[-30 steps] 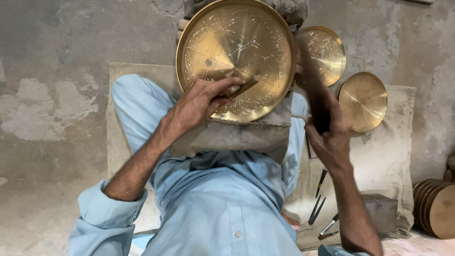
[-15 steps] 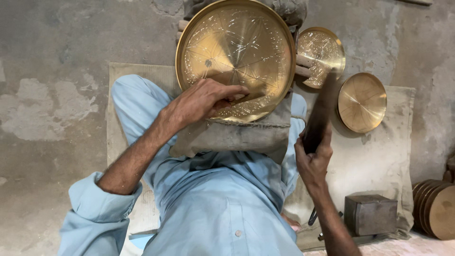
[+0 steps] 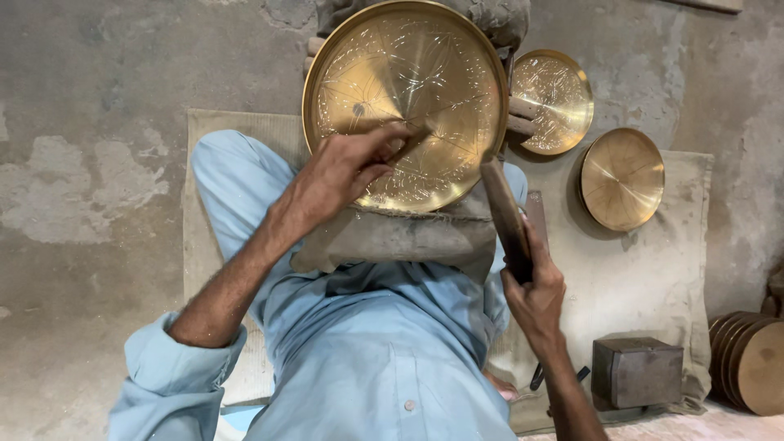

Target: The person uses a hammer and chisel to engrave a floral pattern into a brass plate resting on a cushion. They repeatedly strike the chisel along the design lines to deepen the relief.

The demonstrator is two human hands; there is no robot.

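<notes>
The large brass plate point(image 3: 406, 102) leans face-out on a grey padded block point(image 3: 392, 237) in the person's lap; its dish holds nothing, only fine engraved lines radiating across the gold surface. The left hand point(image 3: 347, 167) rests on the lower middle of that plate, fingers pinched shut around a thin chisel-like tool point(image 3: 412, 143) whose tip touches the metal. The right hand point(image 3: 535, 290), below and to the right of the large plate, is closed tight around the handle of a dark wooden mallet point(image 3: 506, 216) that rises toward the plate's lower right rim, close to it; whether it touches cannot be told.

Just right of the large plate stands a smaller engraved brass plate point(image 3: 551, 102), and further right and lower a plain brass dish point(image 3: 622, 178); both are propped up and hold nothing. Far to the lower right of the large plate, a stack of brass discs point(image 3: 747, 359) sits at the frame edge, with a dark metal block point(image 3: 637, 371) beside it.

A worn canvas cloth point(image 3: 637, 278) covers the ground under the plates; around it is rough, patchy grey concrete point(image 3: 90, 163).
</notes>
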